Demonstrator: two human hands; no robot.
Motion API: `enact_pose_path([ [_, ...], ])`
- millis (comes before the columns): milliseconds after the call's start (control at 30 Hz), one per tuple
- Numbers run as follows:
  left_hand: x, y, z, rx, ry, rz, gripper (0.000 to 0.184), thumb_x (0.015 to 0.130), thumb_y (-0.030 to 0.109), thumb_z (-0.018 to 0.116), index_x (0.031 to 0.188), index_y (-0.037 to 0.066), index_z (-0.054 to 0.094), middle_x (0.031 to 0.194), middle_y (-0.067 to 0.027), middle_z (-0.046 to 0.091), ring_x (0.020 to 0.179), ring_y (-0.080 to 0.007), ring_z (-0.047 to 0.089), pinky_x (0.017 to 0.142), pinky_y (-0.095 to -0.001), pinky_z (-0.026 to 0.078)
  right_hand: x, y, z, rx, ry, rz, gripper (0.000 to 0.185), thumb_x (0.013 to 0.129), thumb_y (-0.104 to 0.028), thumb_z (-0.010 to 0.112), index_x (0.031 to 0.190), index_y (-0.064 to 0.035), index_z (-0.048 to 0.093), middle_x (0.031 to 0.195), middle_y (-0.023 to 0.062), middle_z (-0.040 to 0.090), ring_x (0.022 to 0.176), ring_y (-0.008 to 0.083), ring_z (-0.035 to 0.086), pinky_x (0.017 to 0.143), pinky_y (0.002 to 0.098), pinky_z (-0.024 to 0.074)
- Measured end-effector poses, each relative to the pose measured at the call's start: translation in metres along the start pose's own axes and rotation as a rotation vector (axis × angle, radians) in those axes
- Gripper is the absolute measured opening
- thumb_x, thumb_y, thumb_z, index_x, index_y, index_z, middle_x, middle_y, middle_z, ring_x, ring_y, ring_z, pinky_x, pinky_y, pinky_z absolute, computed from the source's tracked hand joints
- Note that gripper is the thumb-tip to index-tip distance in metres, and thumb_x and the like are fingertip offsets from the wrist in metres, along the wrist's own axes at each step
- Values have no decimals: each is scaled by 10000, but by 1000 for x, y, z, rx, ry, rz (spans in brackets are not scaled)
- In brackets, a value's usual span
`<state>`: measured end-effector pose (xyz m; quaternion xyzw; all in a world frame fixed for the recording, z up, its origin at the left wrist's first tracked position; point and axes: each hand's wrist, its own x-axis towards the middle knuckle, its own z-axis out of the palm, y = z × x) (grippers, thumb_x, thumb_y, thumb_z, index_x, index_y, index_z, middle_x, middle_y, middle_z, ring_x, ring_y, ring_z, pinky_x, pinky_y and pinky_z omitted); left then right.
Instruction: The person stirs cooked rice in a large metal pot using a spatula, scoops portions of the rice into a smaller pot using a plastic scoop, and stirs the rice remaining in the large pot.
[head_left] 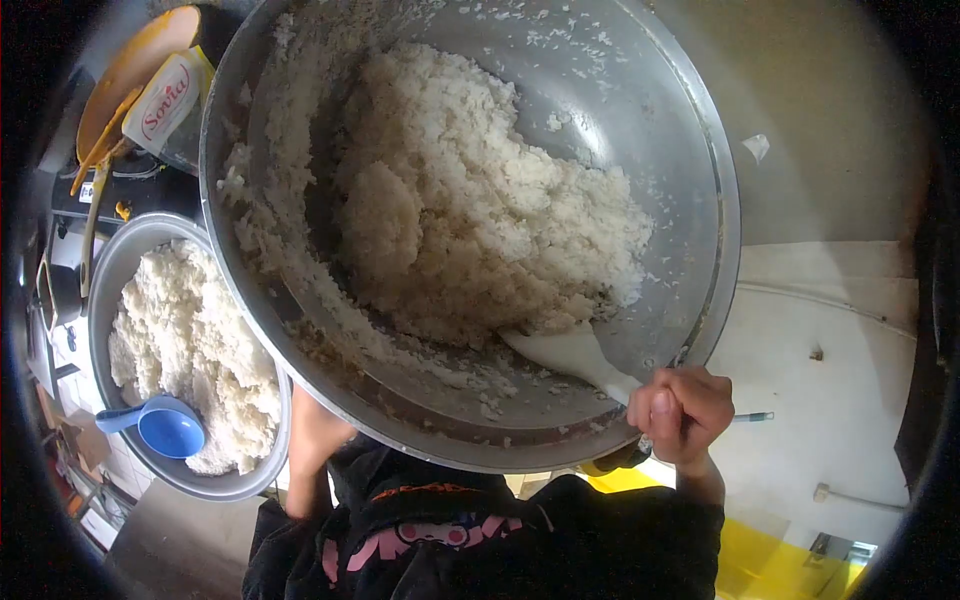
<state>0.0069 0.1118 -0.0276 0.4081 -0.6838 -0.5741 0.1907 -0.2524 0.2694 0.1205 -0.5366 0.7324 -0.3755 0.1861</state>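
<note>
A large metal pot fills the middle of the head view, its mouth facing me. Inside lies a big clump of cooked white rice, with grains stuck to the walls. My right hand is closed around the handle of a white rice paddle at the pot's lower right rim. The paddle's blade touches the lower edge of the rice. On the left, my left hand goes behind the pot's lower left side; its fingers are hidden there.
Left of the pot, a metal basin holds more rice, with a blue scoop on it. Above are an orange-rimmed pan and a bag marked Sovia. A wall stands to the right.
</note>
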Motion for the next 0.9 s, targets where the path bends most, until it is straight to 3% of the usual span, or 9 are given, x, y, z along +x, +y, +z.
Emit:
enact_pose_path([
  [100, 0, 1, 1, -17, 47, -31, 591, 576, 40, 747, 1100, -44, 487, 1085, -165, 531, 1019, -279, 510, 878, -344, 391, 5, 7, 2, 14, -37, -256, 287, 854, -28, 389, 577, -3, 321, 431, 44, 374, 311, 92, 358, 299, 260, 349],
  [333, 4, -16, 2, 123, 22, 71, 665, 588, 57, 747, 1162, -46, 428, 1145, -189, 463, 1080, -317, 448, 937, -356, 336, 4, 6, 7, 80, 21, -350, 328, 835, -5, 396, 543, -29, 248, 433, 46, 374, 318, 101, 366, 307, 264, 370],
  [433, 6, -11, 1, 76, 15, 33, 677, 595, 63, 748, 1175, -46, 415, 1180, -188, 433, 1103, -308, 432, 941, -357, 331, 5, -2, 2, 266, 117, -240, 297, 820, 24, 415, 550, 1, 294, 421, 44, 361, 301, 103, 349, 298, 268, 360],
  [500, 8, -9, 1, 51, 0, 31, 676, 599, 62, 748, 1176, -46, 413, 1192, -185, 423, 1112, -300, 426, 939, -355, 334, 12, 0, -20, -39, -233, -71, 195, 731, -14, 601, 621, -40, 442, 549, 59, 491, 473, 182, 503, 431, 261, 413],
  [633, 6, -1, 1, -6, 42, 22, 638, 604, 42, 739, 1157, -45, 432, 1139, -168, 474, 1073, -277, 460, 919, -342, 351, 52, -19, -28, -236, -350, -270, 219, 784, -114, 616, 673, 58, 536, 620, 91, 535, 585, 186, 543, 555, 310, 478],
  [700, 8, 3, 1, -17, 9, 39, 625, 605, 36, 736, 1149, -45, 439, 1117, -163, 492, 1054, -273, 475, 911, -337, 357, 56, -35, -45, -785, -701, -48, 207, 733, -180, 659, 716, 15, 589, 753, 91, 594, 799, 211, 553, 743, 334, 445],
  [800, 8, -6, 2, -13, 39, 58, 601, 607, 31, 731, 1133, -46, 450, 1079, -156, 520, 1018, -259, 498, 903, -335, 364, 53, -34, -58, -1086, -863, -137, 104, 729, -162, 596, 694, -65, 584, 721, 101, 562, 772, 226, 547, 771, 371, 404],
  [833, 8, -7, 3, -24, 43, 66, 602, 612, 30, 728, 1139, -43, 447, 1096, -157, 511, 1027, -253, 492, 905, -335, 362, 63, -34, -58, -1314, -1055, -212, 53, 721, -122, 588, 749, -82, 608, 725, 80, 559, 832, 208, 530, 810, 377, 379],
  [900, 9, -10, 3, -44, 40, 77, 603, 617, 28, 725, 1145, -40, 444, 1114, -158, 502, 1036, -247, 487, 907, -334, 360, 76, -35, -60, -1324, -1120, -146, 65, 711, -98, 585, 768, -75, 604, 805, 93, 586, 903, 204, 535, 833, 366, 374],
])
